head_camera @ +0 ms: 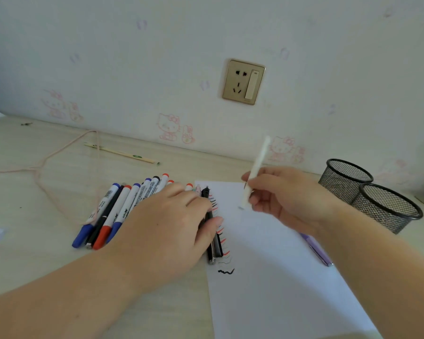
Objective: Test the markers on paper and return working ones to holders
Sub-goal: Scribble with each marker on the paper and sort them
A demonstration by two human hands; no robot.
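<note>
Holding a white pen (255,172) over the paper (279,265), the right hand (282,194) pinches it; the left hand (171,223) lies flat and loose on the markers (118,209)

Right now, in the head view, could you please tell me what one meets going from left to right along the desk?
Row of markers → left hand → black pen → paper → right hand holding a white pen → purple pen → mesh holders.

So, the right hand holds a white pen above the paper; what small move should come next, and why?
Probably lower the white pen in the right hand until its tip touches the bare paper right of the squiggles, then draw a short line. The pen hangs above the sheet, and the left hand rests on the marker row.
</note>
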